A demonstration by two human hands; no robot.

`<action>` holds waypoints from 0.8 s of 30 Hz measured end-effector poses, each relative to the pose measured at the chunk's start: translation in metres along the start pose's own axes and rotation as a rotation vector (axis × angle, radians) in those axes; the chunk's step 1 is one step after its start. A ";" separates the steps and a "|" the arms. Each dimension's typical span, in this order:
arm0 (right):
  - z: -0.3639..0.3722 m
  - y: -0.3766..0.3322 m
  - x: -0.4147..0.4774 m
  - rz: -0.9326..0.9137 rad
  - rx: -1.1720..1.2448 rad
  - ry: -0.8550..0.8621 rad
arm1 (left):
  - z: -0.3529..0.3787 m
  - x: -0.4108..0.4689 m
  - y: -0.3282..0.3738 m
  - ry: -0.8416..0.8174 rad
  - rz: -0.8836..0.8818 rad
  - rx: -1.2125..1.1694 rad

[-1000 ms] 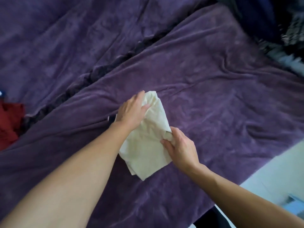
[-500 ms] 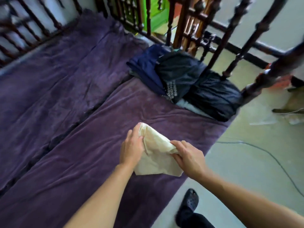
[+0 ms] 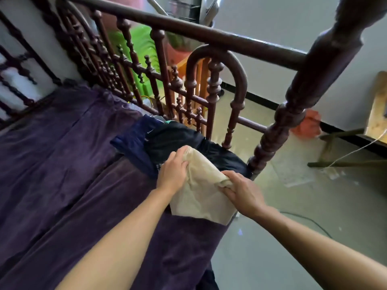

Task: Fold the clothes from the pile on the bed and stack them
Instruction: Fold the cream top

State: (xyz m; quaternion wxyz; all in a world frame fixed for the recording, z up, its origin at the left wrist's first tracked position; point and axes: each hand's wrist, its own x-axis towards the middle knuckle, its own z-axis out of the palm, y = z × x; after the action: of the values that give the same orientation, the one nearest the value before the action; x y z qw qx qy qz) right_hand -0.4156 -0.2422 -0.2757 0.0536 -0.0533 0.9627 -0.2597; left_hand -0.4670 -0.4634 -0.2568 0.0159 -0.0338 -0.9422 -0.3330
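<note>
The folded cloth (image 3: 201, 197) sits between the left hand (image 3: 172, 174) and the right hand (image 3: 243, 195), each holding one edge. Just beyond both hands, a stack of clothes (image 3: 173, 141) lies on the blanket (image 3: 62, 185), which spreads out to the left of the left hand. Behind the stack stands the railing (image 3: 209, 97). The bedpost (image 3: 293, 114) rises beyond the right hand. The floor (image 3: 293, 206) lies to the right of the right hand, with a bench (image 3: 374, 114) farther off.

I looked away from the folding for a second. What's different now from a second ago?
The folded cream garment was lifted off the purple blanket and carried toward the stack of dark clothes at the bed's corner. The left hand and right hand still grip it; the stack looks unchanged.
</note>
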 end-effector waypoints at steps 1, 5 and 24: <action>-0.004 0.007 0.013 0.027 0.005 -0.004 | 0.006 0.019 0.005 -0.023 0.010 0.010; -0.012 0.037 0.072 0.162 0.002 -0.062 | 0.044 0.094 0.010 -0.109 -0.006 0.076; 0.119 0.137 0.148 -0.020 -0.507 -0.379 | 0.193 0.136 -0.114 -0.407 0.196 0.619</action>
State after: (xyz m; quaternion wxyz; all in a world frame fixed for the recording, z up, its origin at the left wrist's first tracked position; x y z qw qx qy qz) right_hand -0.5565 -0.2023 -0.4588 0.2146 -0.1217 0.9691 0.0028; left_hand -0.6127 -0.4235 -0.4717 -0.1302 -0.1828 -0.9744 -0.0161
